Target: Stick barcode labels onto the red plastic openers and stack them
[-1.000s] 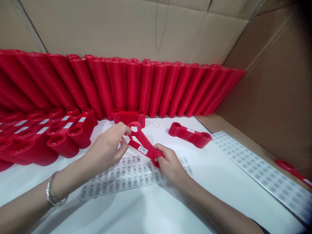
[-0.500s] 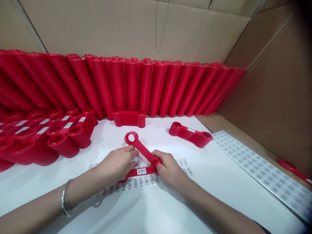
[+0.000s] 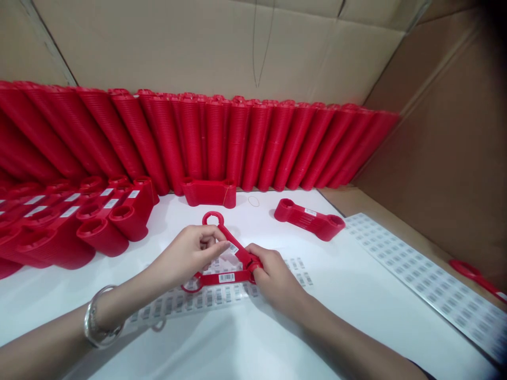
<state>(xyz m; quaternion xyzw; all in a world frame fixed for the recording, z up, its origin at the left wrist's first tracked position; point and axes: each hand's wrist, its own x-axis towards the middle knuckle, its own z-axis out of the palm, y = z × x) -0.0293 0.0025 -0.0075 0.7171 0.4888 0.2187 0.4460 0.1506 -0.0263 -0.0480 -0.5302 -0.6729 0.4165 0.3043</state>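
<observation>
My right hand (image 3: 275, 272) is closed around the joined ends of two red plastic pieces with ring ends, fanned apart in a V. The lower red piece (image 3: 209, 279) carries a white barcode label (image 3: 226, 277) on its bar. On the upper red piece (image 3: 225, 230), a second barcode label (image 3: 233, 248) lies against the bar, at the tips of my left thumb and forefinger. My left hand (image 3: 200, 245) is pinched there; whether the label is fully stuck down I cannot tell. Beneath both pieces lies a sheet of barcode labels (image 3: 217, 298), partly covered by my hands.
Tall red stacks (image 3: 214, 137) line the cardboard wall. Shorter labelled stacks (image 3: 93, 232) stand at left. A banded red bundle (image 3: 209, 192), a rubber band (image 3: 253, 201) and a labelled bundle (image 3: 311, 219) lie behind my hands. Another label sheet (image 3: 428, 285) is at right.
My left hand has shifted slightly left and up, onto the upper red piece, where a label now shows at its fingertips. The right hand has stayed almost still, holding both pieces.
</observation>
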